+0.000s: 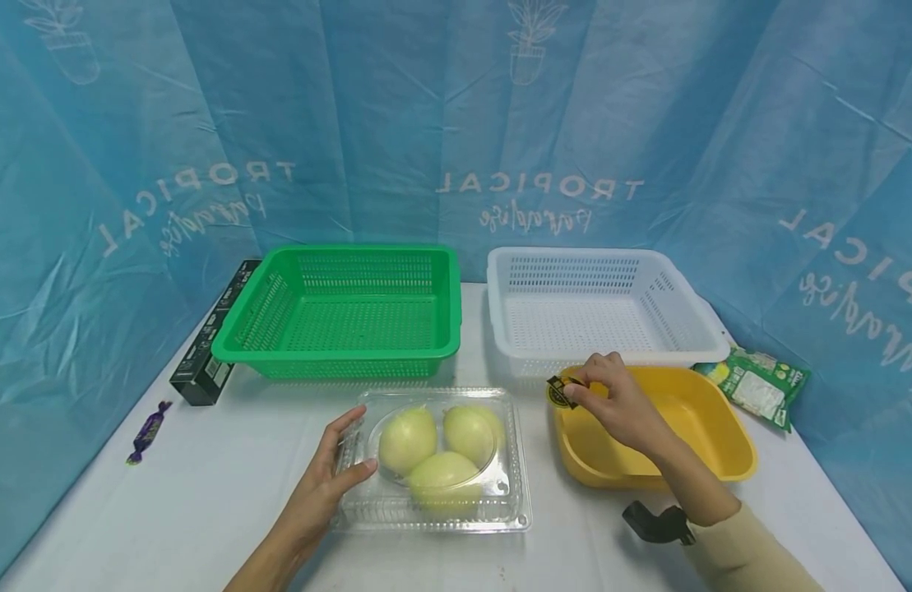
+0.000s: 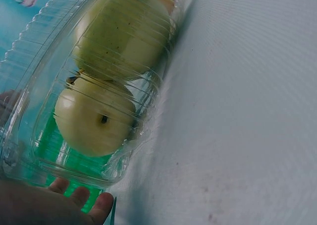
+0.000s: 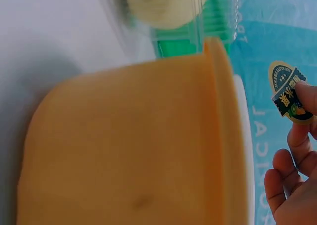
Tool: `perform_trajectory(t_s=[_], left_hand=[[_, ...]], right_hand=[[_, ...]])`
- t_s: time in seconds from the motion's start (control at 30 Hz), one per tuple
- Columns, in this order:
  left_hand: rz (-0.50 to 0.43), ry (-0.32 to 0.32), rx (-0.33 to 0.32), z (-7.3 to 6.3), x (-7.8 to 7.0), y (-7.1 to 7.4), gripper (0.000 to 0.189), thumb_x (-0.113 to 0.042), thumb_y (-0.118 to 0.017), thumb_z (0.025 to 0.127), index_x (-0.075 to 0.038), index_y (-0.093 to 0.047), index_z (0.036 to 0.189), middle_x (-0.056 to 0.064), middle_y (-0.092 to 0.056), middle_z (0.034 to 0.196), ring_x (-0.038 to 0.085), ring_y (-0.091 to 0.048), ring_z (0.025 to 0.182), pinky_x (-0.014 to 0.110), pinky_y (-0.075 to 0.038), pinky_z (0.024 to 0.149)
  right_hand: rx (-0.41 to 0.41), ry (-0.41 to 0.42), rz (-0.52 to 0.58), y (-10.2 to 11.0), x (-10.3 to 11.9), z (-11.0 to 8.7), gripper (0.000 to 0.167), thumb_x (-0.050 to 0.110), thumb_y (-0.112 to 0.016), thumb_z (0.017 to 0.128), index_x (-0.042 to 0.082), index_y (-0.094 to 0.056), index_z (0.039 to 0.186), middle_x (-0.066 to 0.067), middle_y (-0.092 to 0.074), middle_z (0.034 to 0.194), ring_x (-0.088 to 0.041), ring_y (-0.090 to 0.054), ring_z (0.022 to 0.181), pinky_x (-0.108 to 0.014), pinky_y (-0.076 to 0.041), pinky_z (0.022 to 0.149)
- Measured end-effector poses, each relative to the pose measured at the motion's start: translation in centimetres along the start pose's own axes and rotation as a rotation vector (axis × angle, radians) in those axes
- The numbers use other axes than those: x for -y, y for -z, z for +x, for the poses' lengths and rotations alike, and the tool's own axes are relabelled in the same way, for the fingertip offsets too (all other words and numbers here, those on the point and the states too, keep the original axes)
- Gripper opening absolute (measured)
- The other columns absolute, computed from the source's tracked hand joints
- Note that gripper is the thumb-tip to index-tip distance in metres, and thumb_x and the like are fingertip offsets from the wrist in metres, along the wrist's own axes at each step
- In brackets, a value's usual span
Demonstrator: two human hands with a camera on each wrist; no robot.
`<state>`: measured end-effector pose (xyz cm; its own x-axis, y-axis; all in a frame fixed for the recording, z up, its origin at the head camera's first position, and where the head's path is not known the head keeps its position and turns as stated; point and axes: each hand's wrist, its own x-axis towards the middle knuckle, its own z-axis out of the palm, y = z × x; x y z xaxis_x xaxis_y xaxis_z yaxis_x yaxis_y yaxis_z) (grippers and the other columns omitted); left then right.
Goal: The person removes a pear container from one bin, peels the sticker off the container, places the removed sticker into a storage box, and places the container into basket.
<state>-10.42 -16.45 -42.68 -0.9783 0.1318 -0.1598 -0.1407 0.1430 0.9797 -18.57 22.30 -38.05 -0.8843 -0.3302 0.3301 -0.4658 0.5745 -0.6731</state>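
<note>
My left hand [image 1: 324, 485] is at the left end of a clear plastic clamshell box [image 1: 515, 493], its thumb over the lid and its fingers straight along the side. Inside the box lie three pale yellow-green fruits [image 1: 407, 440], rounded and smooth; in the left wrist view one fruit [image 2: 94, 118] shows a small dark stem pit. My right hand [image 1: 622, 407] pinches a black-and-gold sticker label [image 3: 287, 92] between thumb and index finger, the other fingers loosely bent. It is above the left rim of a yellow basin [image 1: 678, 423].
Behind stand a green basket [image 1: 352, 355] and a white basket [image 1: 604, 355]. A long black box [image 1: 204, 362] leans along the green basket's left side. A purple wrapped candy [image 1: 149, 432] lies far left, a green packet [image 1: 762, 382] far right. A black curved object [image 1: 655, 524] is near my right sleeve.
</note>
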Motion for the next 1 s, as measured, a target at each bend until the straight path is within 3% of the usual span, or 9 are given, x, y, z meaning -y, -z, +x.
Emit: perform_trajectory(t_s=[0.3,0.67,1.0], left_hand=[[0.0,-0.011,0.004,0.0,0.1,0.0,0.067,-0.025,-0.059,0.091,-0.037,-0.022,0.145,0.001,0.002,0.16,0.04,0.017,0.145,0.074,0.005,0.105],[0.0,-0.017,0.005,0.0,0.2,0.0,0.066,-0.025,-0.059,0.091,-0.039,-0.023,0.145,0.0,0.002,0.16,0.039,0.017,0.145,0.074,0.005,0.105],[0.01,-0.021,0.005,0.0,0.3,0.0,0.065,-0.027,-0.058,0.091,-0.04,-0.023,0.144,-0.001,0.002,0.16,0.039,0.016,0.145,0.075,0.004,0.104]], right_hand=[[-0.006,-0.067,-0.079,1.4,-2.1,-1.5,0.015,0.019,-0.065,0.089,0.019,-0.062,0.074,0.004,-0.052,0.079,-0.018,-0.034,0.08,-0.027,-0.031,0.063],[0.034,-0.117,-0.189,2.6,-4.3,-2.8,0.017,0.019,-0.066,0.088,0.019,-0.062,0.071,0.005,-0.06,0.08,-0.013,-0.041,0.082,-0.028,-0.033,0.07],[0.148,-0.108,-0.257,3.1,-5.8,-3.5,0.019,0.016,-0.069,0.084,0.02,-0.061,0.067,0.009,-0.052,0.068,-0.012,-0.038,0.074,-0.026,-0.027,0.069]])
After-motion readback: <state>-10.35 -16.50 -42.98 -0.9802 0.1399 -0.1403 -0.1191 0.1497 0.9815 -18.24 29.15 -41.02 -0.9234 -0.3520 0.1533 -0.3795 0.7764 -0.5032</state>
